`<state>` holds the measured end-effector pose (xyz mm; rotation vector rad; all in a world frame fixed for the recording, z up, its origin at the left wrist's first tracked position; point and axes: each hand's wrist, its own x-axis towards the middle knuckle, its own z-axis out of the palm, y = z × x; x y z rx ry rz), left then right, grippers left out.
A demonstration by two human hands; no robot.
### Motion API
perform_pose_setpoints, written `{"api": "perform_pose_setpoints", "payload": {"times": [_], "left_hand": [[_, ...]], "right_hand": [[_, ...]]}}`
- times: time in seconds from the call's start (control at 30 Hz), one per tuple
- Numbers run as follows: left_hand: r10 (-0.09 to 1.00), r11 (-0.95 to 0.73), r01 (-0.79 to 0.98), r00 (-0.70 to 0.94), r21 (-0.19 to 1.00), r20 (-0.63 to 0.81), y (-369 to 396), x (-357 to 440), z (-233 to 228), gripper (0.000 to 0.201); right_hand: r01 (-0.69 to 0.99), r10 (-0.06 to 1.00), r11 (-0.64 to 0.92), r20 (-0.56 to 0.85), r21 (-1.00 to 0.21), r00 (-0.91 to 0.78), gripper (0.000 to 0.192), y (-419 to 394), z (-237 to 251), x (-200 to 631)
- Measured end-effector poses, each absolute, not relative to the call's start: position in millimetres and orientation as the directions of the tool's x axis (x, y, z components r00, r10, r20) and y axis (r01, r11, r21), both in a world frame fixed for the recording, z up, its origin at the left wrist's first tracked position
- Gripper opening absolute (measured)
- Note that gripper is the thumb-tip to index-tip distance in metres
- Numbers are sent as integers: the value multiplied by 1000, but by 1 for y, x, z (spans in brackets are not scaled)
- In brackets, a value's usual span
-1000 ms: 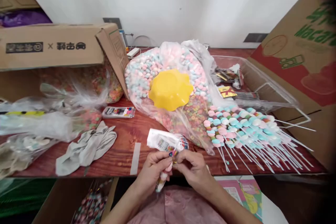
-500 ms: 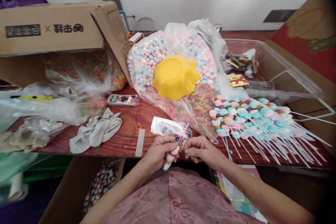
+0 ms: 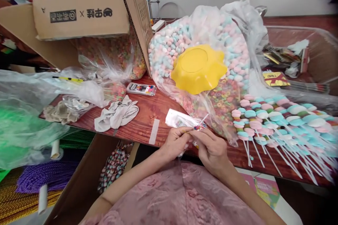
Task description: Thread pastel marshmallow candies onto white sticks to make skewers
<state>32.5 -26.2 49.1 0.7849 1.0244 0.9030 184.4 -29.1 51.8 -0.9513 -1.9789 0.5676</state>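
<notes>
1. Down at the near table edge: left hand [image 3: 176, 143] curled, fingertips pinched on a small candy skewer [image 3: 198, 126], most of it hidden behind the fingers.
2. Right hand [image 3: 212, 149] touching the left, thumb and forefinger pressed together on the same skewer; white stick tip poking up past the knuckles toward the big bag.
3. Just behind the hands, flat on the red-brown wooden table [image 3: 144, 121]: a stack of small printed white wrappers [image 3: 178, 119].
4. Further back: large clear bag of pastel candy [image 3: 169, 47], with a yellow wavy-rimmed bowl [image 3: 198, 68] lying on top.
5. To the right of the hands: pile of finished candy skewers [image 3: 274, 116], white sticks fanning out toward the table edge.
6. To the left: crumpled grey gloves [image 3: 117, 114], well apart from the hands; a small flat plastic case [image 3: 141, 88] behind them.
7. Far left: loose clear plastic bags [image 3: 39, 91] and an open cardboard box [image 3: 81, 14] tipped on its side over a bag of coloured rings.
8. Below the table edge: pink patterned garment [image 3: 179, 200] across the lap.
</notes>
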Motion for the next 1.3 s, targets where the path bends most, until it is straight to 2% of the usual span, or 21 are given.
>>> {"api": "perform_pose_setpoints", "payload": {"times": [0.1,0.2,0.3,0.43,0.57,0.67,0.8,0.97,1.03,1.1,1.13,1.17,1.2,1.23,1.27,1.3], "left_hand": [[917,373,-170,219,912,-334,-31,27,50,24],[930,309,-109,242,945,-276,-35,21,48,27],[938,280,-130,248,951,-242,-35,19,44,34],[908,374,-222,286,901,-306,-32,18,40,38],[904,383,-204,281,901,-321,-32,18,40,38],[925,313,-150,271,938,-266,-34,18,40,37],[941,158,-43,310,987,-137,-36,19,42,36],[891,111,58,436,992,-126,-34,17,53,37],[863,139,70,481,988,-156,-32,16,57,37],[827,193,78,524,978,-205,-31,13,60,36],[802,238,79,547,968,-242,-31,12,62,35],[767,299,84,572,951,-292,-31,10,63,35],[722,372,92,596,924,-351,-30,8,64,33],[670,448,104,619,888,-411,-30,7,65,30],[617,520,113,635,847,-464,-29,6,65,27],[570,582,115,649,805,-505,-28,5,65,24]], "right_hand": [[383,828,555,445,-739,-341,33,-25,44,176],[416,892,448,370,-791,-259,22,-26,42,175],[469,932,361,320,-806,-168,20,-28,43,172],[494,918,393,363,-776,-160,25,-37,41,168],[413,941,337,308,-846,-137,20,-47,35,171],[277,984,165,137,-947,-117,8,-50,31,179],[85,965,-101,-118,-991,-232,22,-47,27,190],[-171,857,-363,-256,-916,-448,32,-41,26,197],[-175,791,-423,-268,-889,-550,35,-38,28,199],[-63,760,-326,-222,-943,-611,31,-36,32,202],[23,767,-181,-156,-983,-622,27,-35,34,205],[109,776,30,-45,-994,-629,22,-35,37,207],[179,763,279,104,-943,-638,17,-35,39,209],[224,708,520,269,-824,-653,13,-35,42,211],[239,614,711,418,-661,-669,14,-36,44,213],[230,502,838,533,-495,-681,19,-37,46,215]]}}
